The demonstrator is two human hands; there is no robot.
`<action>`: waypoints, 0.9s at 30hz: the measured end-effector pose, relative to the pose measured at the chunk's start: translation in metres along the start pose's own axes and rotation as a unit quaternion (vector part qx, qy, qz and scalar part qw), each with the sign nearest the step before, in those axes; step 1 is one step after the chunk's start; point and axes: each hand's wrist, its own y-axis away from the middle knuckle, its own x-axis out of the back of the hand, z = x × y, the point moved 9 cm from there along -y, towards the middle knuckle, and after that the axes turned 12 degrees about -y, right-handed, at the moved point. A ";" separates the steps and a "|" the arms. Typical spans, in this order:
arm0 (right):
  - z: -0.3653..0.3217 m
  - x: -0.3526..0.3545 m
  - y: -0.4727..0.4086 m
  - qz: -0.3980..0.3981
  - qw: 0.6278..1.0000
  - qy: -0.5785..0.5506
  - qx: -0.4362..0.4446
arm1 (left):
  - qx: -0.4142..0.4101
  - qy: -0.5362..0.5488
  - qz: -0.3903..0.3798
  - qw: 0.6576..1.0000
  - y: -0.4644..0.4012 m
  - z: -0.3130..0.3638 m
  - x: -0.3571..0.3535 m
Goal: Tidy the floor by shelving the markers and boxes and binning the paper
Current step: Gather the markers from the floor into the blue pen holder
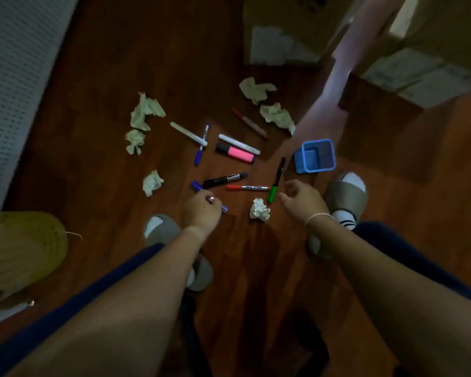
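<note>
A home room: wood floor [106, 63], house slippers [347, 193], cardboard boxes [280, 28].

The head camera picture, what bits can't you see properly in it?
- Purple marker: its middle is hidden under the left hand, head view.
- Black marker: its label is too small and blurred to read.
- Blue box: the inside looks dim; contents unclear.
- Cardboard boxes: cut off by the top and right edges.
- Right hand: its fingers curl downward, so what they touch is hidden.
</note>
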 end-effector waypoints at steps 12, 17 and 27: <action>0.053 -0.052 -0.120 0.050 0.990 -0.008 -0.130 | 0.217 0.140 -0.005 0.966 -0.109 -0.078 -0.085; 0.055 -0.057 -0.145 0.076 0.989 0.010 -0.127 | 0.259 0.219 0.024 0.940 -0.130 -0.093 -0.107; 0.001 -0.091 -0.132 -0.093 0.977 0.160 0.103 | 0.154 0.161 0.079 0.972 -0.132 -0.068 -0.085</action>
